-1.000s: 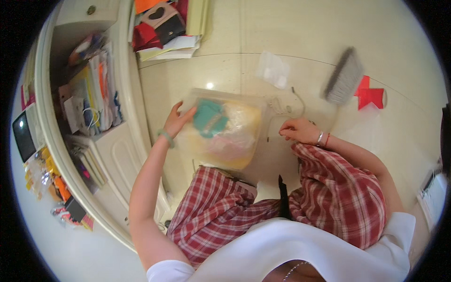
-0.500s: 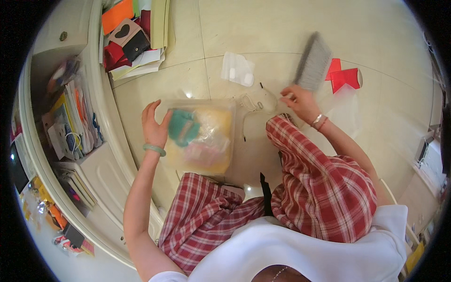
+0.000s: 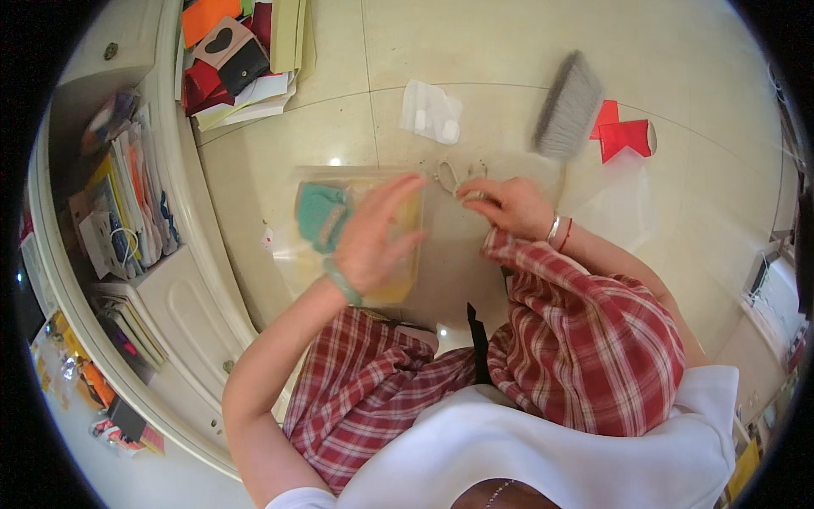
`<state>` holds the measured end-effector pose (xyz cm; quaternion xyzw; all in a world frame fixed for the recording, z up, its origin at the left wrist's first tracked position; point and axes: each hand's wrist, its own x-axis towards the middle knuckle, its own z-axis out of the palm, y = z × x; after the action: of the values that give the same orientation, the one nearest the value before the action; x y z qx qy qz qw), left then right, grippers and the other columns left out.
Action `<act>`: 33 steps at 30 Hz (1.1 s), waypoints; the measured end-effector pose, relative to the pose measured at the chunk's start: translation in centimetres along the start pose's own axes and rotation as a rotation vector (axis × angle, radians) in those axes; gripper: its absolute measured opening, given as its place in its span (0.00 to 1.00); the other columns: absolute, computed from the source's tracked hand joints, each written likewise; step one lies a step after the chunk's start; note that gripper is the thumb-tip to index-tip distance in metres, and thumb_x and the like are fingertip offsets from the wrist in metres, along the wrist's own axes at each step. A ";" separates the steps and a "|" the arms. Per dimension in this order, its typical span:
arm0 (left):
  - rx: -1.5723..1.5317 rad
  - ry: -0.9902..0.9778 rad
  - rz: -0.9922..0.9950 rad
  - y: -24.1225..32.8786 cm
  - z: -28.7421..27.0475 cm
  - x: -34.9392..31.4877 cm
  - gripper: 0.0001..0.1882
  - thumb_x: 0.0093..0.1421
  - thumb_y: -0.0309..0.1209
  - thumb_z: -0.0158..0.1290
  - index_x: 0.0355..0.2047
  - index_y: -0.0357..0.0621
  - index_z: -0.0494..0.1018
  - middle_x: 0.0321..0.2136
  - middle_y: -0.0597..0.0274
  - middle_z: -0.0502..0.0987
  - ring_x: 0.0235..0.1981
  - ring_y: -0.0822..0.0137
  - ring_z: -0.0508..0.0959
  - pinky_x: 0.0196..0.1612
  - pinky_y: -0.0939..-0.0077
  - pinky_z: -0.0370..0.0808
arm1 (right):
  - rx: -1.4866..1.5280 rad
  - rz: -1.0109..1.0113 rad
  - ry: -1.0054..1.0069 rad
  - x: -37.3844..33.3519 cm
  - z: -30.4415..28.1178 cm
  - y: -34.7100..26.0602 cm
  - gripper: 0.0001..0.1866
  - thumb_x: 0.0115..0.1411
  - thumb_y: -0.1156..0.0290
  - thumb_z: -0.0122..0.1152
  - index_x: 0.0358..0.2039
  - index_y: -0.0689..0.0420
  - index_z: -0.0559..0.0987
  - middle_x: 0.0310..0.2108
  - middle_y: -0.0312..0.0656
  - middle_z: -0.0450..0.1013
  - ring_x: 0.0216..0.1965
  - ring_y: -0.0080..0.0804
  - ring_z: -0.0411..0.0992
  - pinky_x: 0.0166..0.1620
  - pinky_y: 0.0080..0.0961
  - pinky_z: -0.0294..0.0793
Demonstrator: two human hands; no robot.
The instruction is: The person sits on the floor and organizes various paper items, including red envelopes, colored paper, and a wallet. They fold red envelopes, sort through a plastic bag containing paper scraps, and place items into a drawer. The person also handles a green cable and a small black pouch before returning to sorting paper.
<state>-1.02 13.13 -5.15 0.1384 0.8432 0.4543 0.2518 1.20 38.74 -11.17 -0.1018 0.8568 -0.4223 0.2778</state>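
Observation:
My left hand [image 3: 377, 237] is over a clear plastic container [image 3: 309, 172] on the floor, blurred by motion, its fingers stretched out and holding nothing. Inside the container are a teal cloth item [image 3: 319, 210] and something yellow, partly hidden by that hand. My right hand [image 3: 515, 204] is closed, thumb and fingers pinching a thin pale cord [image 3: 445, 174]. Part of the cord loops on the floor to the left of the fingertips. The rest of it is hidden by the hand.
A grey-bristled brush [image 3: 570, 106] lies ahead, beside red envelopes [image 3: 627, 140] and a clear plastic sheet [image 3: 612, 204]. A small clear bag [image 3: 431, 112] holds white pieces. Papers and a black wallet [image 3: 246, 75] are piled far left, by an open cabinet [image 3: 182, 191].
My left hand has moved right from the container's left edge to above its contents. My right hand has moved left and nearer, and the cord has been drawn together at its fingers.

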 end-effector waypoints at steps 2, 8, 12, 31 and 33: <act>-0.115 -0.169 -0.093 1.1 1.7 0.2 0.14 0.58 0.30 0.55 0.46 0.45 0.75 0.45 0.53 0.75 0.39 0.55 0.76 0.43 0.65 0.74 | 0.055 -0.159 -0.036 -0.6 0.1 -1.8 0.09 0.60 0.65 0.60 0.40 0.52 0.78 0.21 0.43 0.74 0.21 0.30 0.74 0.26 0.26 0.70; 0.055 -0.522 -0.269 -0.2 2.4 -1.5 0.14 0.62 0.33 0.52 0.45 0.40 0.73 0.26 0.47 0.76 0.27 0.52 0.77 0.33 0.63 0.73 | 0.278 0.163 0.102 -0.7 1.2 2.4 0.10 0.59 0.59 0.59 0.37 0.49 0.79 0.24 0.41 0.76 0.23 0.41 0.74 0.30 0.34 0.73; 0.128 -0.519 -0.251 -0.7 2.6 -3.9 0.11 0.62 0.34 0.50 0.43 0.45 0.75 0.32 0.46 0.78 0.34 0.45 0.77 0.37 0.56 0.74 | -0.009 0.038 0.112 1.8 2.1 5.7 0.13 0.57 0.59 0.60 0.39 0.52 0.78 0.46 0.40 0.71 0.34 0.39 0.75 0.38 0.34 0.74; -0.300 -0.541 -0.351 1.2 2.1 -3.6 0.10 0.66 0.32 0.48 0.42 0.40 0.74 0.24 0.60 0.76 0.26 0.71 0.75 0.31 0.74 0.72 | 0.573 0.216 0.169 2.7 1.1 5.4 0.09 0.60 0.66 0.61 0.32 0.60 0.78 0.30 0.38 0.78 0.21 0.23 0.70 0.25 0.23 0.70; -0.228 -0.530 -0.286 1.1 2.2 -3.4 0.11 0.66 0.33 0.48 0.41 0.40 0.74 0.24 0.61 0.76 0.25 0.72 0.74 0.31 0.75 0.71 | 0.289 0.128 0.232 1.5 1.4 4.9 0.10 0.59 0.65 0.61 0.31 0.59 0.79 0.30 0.41 0.78 0.22 0.29 0.72 0.27 0.27 0.72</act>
<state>3.03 13.68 -4.27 0.1030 0.7026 0.4542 0.5380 1.04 40.29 -16.25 0.0431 0.8181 -0.5314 0.2154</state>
